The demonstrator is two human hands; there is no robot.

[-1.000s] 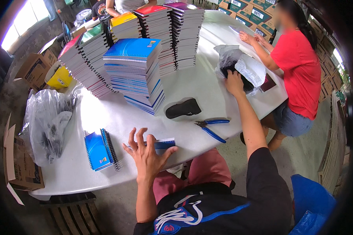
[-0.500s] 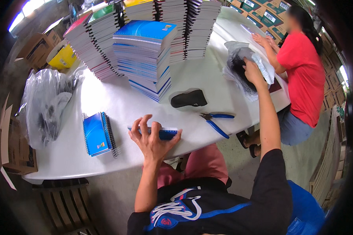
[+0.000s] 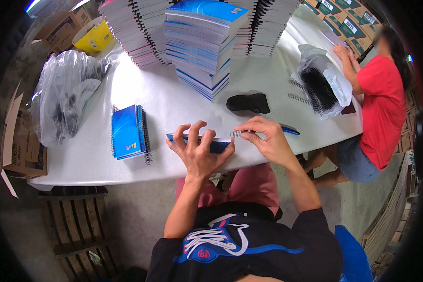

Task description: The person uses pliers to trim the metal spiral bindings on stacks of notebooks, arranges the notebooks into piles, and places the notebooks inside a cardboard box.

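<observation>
My left hand [image 3: 198, 149] is wrapped over a small blue-covered notebook [image 3: 218, 146], holding it at the table's near edge. Close to the notebook's right end, my right hand [image 3: 270, 141] pinches a dark spiral binding coil [image 3: 236, 134]; whether the coil touches the pages I cannot tell. Beyond my right hand, one blue handle of the pliers [image 3: 290, 130] shows, the rest hidden behind the hand. A black pouch-like object [image 3: 249, 103] lies farther back. To the left rest several blue spiral notebooks [image 3: 127, 131] in a small pile.
A tall stack of blue notebooks [image 3: 199, 51] stands mid-table, with taller spiral-bound stacks [image 3: 138, 30] behind. At right lies an opened plastic bag of black coils [image 3: 319, 89]; a person in red [image 3: 380, 98] sits beyond. A clear plastic bag [image 3: 66, 94] and cardboard box [image 3: 26, 141] are left.
My right hand has come from the coil bag back toward the notebook, now with a coil in it. My left hand still holds the notebook. The view has shifted slightly.
</observation>
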